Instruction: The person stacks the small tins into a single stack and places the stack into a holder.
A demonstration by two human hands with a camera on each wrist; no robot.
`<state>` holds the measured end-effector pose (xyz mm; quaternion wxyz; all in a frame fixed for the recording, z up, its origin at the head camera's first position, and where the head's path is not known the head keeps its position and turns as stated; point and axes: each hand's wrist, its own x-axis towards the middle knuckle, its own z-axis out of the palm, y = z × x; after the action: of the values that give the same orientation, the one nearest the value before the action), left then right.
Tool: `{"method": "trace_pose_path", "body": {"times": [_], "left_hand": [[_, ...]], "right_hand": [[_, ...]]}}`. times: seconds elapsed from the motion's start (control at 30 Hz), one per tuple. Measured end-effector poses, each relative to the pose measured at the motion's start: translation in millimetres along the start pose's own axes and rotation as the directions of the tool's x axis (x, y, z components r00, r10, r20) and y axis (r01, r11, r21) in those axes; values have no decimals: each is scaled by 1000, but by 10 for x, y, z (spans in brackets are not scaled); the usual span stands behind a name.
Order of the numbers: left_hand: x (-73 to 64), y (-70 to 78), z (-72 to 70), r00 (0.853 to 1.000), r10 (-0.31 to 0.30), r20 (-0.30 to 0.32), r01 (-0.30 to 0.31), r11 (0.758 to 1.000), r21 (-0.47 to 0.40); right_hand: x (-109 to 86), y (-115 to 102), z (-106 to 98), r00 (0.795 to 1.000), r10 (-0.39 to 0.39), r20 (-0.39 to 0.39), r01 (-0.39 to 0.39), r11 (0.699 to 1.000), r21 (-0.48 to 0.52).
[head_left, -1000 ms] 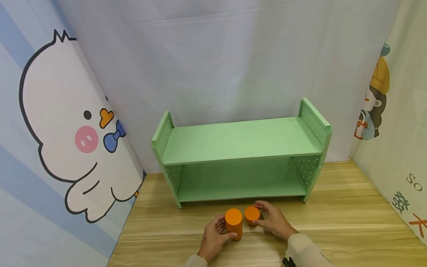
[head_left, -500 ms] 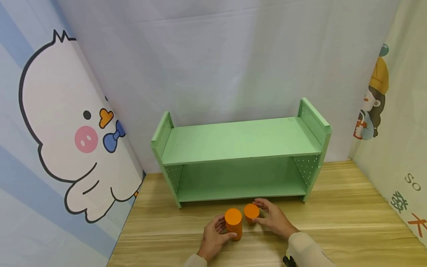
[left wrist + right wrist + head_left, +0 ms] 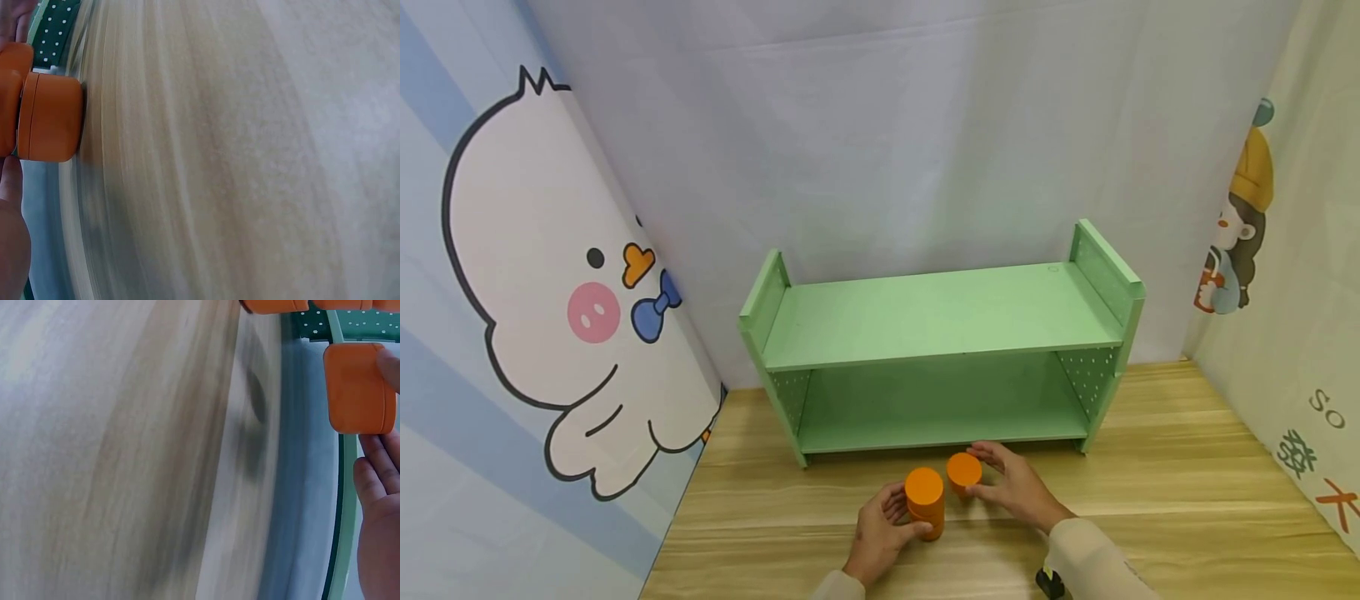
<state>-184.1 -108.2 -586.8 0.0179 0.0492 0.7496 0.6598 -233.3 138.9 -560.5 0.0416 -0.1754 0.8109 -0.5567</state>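
On the table stands a stack of orange round canisters (image 3: 924, 492), the lower canister (image 3: 53, 119) resting on the wood. My left hand (image 3: 880, 532) grips this stack from the left, thumb in front and fingers behind. To its right, my right hand (image 3: 1013, 487) holds a single orange canister (image 3: 964, 473) between thumb and fingers. That canister (image 3: 359, 389) is off the table in the right wrist view, where a seam runs near one end. A narrow gap separates it from the stack. Most of the left fingers are hidden behind the stack.
A green two-tier shelf (image 3: 943, 321) stands just behind the hands, its front edge close to my right fingertips. The wooden table (image 3: 760, 517) extends to both sides. A pale curtain (image 3: 880, 142) hangs behind, and printed cloths close off the left and right.
My right hand and its canister have shifted slightly up and left in the head view, toward the shelf. The left hand and the stack have stayed in place.
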Motion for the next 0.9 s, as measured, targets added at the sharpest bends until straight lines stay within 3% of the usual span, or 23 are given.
{"method": "trace_pose_path", "body": {"times": [0.9], "left_hand": [[-19, 34, 1, 1000, 22, 5, -22, 1000, -16]], "right_hand": [[16, -195, -28, 995, -100, 4, 100, 994, -34]]}}
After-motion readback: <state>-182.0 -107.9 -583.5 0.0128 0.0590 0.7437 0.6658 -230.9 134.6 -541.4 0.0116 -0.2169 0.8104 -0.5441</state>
